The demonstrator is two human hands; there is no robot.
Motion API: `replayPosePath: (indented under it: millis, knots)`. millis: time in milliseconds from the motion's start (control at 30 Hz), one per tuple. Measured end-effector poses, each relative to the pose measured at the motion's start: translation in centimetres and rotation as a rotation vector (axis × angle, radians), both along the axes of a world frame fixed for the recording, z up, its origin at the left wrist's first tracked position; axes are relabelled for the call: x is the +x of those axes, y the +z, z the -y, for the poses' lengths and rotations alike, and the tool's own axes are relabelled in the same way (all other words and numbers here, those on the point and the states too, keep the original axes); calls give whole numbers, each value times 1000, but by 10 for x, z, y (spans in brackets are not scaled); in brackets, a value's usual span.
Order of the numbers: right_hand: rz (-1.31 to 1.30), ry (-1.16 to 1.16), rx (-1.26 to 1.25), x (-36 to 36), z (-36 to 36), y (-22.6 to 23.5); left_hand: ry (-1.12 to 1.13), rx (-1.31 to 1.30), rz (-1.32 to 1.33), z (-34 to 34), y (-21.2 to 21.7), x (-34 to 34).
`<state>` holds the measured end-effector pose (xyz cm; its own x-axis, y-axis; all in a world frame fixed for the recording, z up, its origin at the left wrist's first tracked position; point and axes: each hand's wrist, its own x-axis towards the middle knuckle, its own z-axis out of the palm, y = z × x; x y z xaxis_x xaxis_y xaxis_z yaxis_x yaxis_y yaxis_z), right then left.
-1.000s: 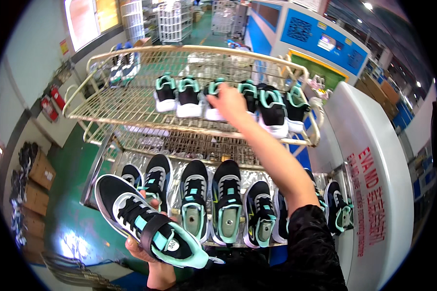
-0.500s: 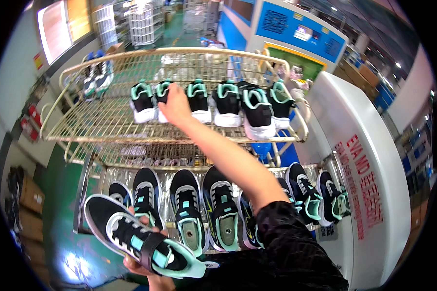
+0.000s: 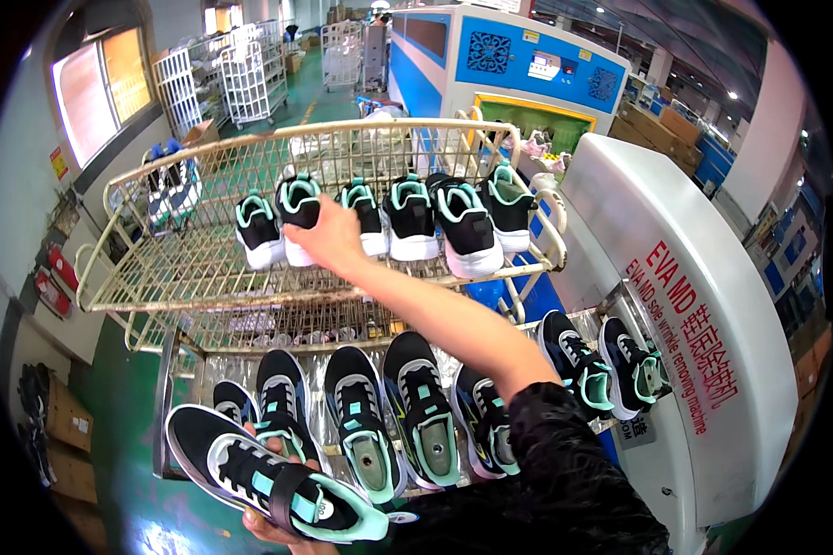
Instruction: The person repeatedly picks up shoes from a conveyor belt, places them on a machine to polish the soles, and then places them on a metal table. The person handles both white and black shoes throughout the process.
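My left hand grips a black sneaker with mint lining, white laces and a dark strap, its toe pointing up to the left. My right hand reaches over to a wire rack and is closed around the heel of a black-and-mint sneaker standing there. Immediately left of that one stands another sneaker, and several more line up to its right, heels toward me. Where my right fingertips sit is partly hidden.
Below the rack, several sneakers lie on a metal-edged surface, two more at its right. A white machine curves along the right side. Blue-and-white shoes stand at the rack's far left. Boxes are stacked at left.
The view has tilted up a little. More of the sneaker at my right hand shows now, and the hand sits on its right side. My left hand still holds its sneaker.
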<state>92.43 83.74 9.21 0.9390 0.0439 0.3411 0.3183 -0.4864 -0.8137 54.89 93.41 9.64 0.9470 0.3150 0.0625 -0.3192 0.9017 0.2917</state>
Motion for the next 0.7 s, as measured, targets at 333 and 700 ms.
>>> replayPosePath:
  millis: [333, 700]
  knots:
    - [-185, 244, -63, -145, 121, 130, -7, 147, -33, 13, 1, 6]
    - [-186, 432, -24, -205, 146, 175, 14, 104, -149, 34, -3, 0]
